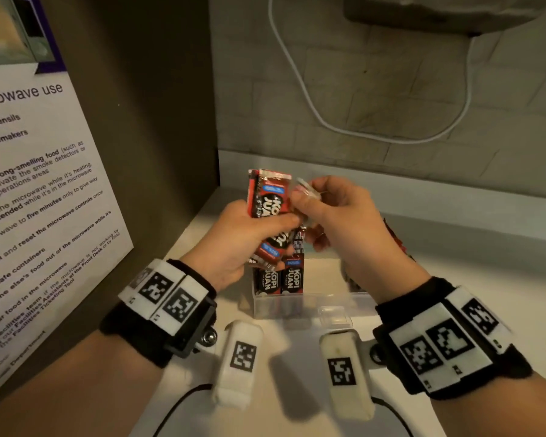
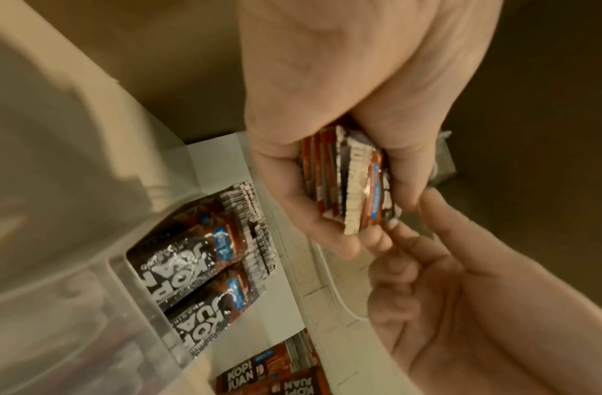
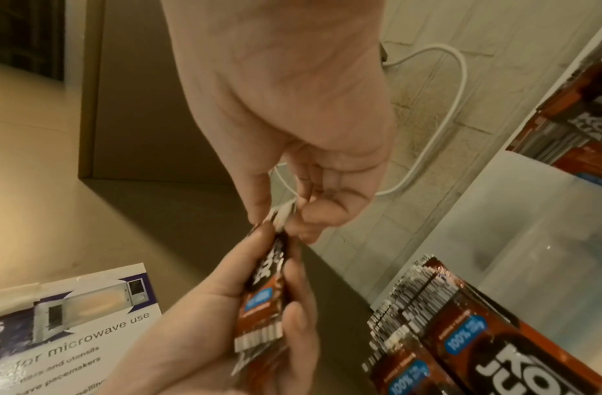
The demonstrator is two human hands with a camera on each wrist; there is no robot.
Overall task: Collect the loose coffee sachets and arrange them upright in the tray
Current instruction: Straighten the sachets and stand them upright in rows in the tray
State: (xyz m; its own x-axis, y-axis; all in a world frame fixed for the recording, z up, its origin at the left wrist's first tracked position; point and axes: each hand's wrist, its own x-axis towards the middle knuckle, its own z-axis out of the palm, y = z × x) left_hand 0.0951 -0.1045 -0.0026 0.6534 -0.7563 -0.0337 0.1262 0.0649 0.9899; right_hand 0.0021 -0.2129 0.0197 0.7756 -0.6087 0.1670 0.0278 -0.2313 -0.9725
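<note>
My left hand (image 1: 259, 234) grips a bundle of red-and-black coffee sachets (image 1: 267, 203) upright above the tray, and the bundle (image 2: 346, 187) fans out of its fist. My right hand (image 1: 306, 200) pinches the silver top edge of one sachet in that bundle (image 3: 282, 213) between thumb and fingers. Below stands a clear plastic tray (image 1: 328, 305) on the white counter. Several sachets (image 1: 279, 279) stand upright at its left end, and the rest of the tray looks bare. More loose sachets (image 2: 275, 374) lie on the counter to the right, mostly hidden behind my right wrist.
A brown cabinet side with a microwave-use notice (image 1: 29, 184) closes off the left. The tiled back wall carries a hanging white cable (image 1: 312, 105), and an appliance (image 1: 438, 14) hangs at the top right. White counter (image 1: 486, 279) extends right of the tray.
</note>
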